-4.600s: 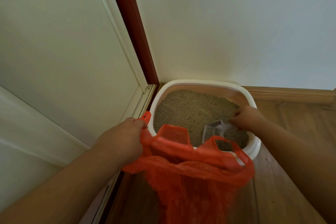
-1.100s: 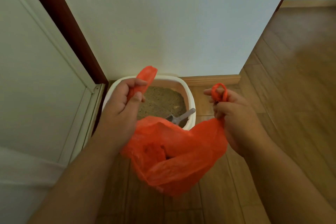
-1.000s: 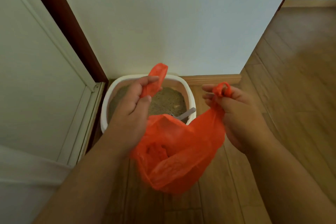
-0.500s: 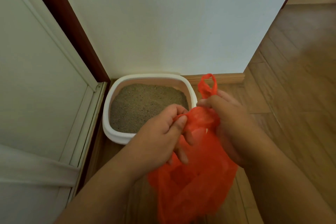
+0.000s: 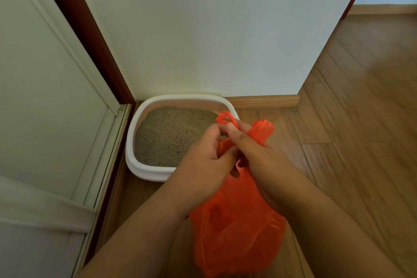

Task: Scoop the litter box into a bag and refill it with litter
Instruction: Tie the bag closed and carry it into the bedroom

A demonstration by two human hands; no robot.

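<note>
An orange plastic bag (image 5: 237, 228) hangs in front of me, its body bulging below my hands. My left hand (image 5: 203, 165) and my right hand (image 5: 259, 158) meet at its top, each pinching one of the two bag handles (image 5: 259, 130), which are crossed over each other. Behind the hands a white litter box (image 5: 144, 171) sits on the floor in the wall corner, filled with grey-brown litter (image 5: 171, 133). The scoop is out of sight.
The box stands against a white wall (image 5: 214, 29) with a wooden skirting board (image 5: 266, 100). A white door panel with a dark red frame (image 5: 85, 36) runs along the left. Wooden floor (image 5: 361, 119) stretches to the right.
My hands came together from holding the handles wide apart and now cross them over the bag's mouth. The bag mouth has closed up. Earlier my right hand held the scoop in the litter.
</note>
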